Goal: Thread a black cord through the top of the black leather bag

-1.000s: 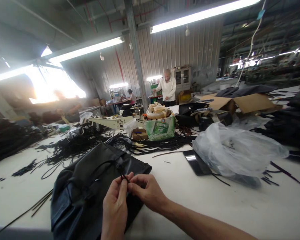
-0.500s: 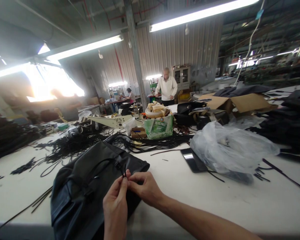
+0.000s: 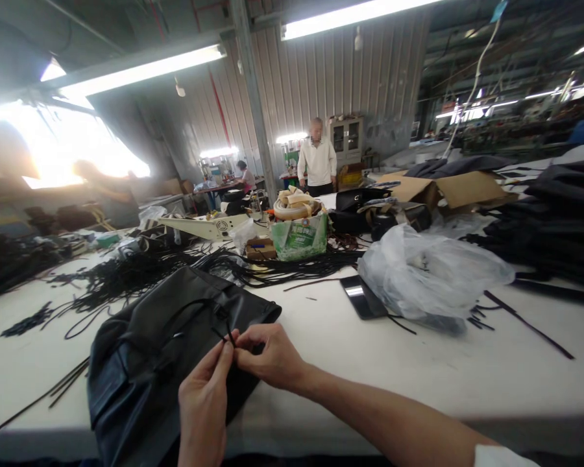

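Observation:
A black leather bag (image 3: 160, 344) lies on the white table (image 3: 370, 363) in front of me. A thin black cord (image 3: 221, 331) runs across its top. My left hand (image 3: 204, 405) and my right hand (image 3: 267, 357) meet over the bag's near right corner. Both pinch the cord's end between thumb and fingertips, and the fingertips of the two hands touch each other.
Loose black cords (image 3: 141, 272) spread behind the bag. A clear plastic bag (image 3: 428, 272), a dark phone (image 3: 363, 298), a green sack (image 3: 299, 237) and an open carton (image 3: 448, 188) stand further back. Dark goods (image 3: 559, 220) pile at right. A person in white (image 3: 317, 159) stands beyond the table.
My hands have stayed together on the cord over the bag. The view has shifted, so everything sits slightly lower and further left in the picture.

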{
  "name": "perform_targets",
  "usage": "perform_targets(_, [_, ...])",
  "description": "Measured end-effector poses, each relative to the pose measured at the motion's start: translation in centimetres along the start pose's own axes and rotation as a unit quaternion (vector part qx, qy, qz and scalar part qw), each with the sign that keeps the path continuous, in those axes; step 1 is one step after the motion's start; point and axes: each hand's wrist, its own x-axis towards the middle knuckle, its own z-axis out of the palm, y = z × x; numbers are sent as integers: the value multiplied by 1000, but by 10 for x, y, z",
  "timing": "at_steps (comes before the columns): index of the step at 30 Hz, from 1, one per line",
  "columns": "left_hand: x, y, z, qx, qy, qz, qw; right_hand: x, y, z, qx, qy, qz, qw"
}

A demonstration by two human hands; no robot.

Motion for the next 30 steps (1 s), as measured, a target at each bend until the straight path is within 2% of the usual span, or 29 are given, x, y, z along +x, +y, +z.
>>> perform_targets(4, [-2, 3, -8, 16, -11, 10, 1000, -1, -6, 1, -3, -19, -14, 1000])
perform_targets(9, [-1, 14, -6, 28, -10, 16, 999, -1, -7, 1, -2, -34, -16, 999])
perform_targets(22, [-2, 25, -5, -6, -8, -21, 1000, -2, 1, 3, -23, -35, -30, 999])
perform_targets(30, [-4, 29, -7, -7, -10, -20, 1000, -1, 5, 4, -28, -26, -52, 998])
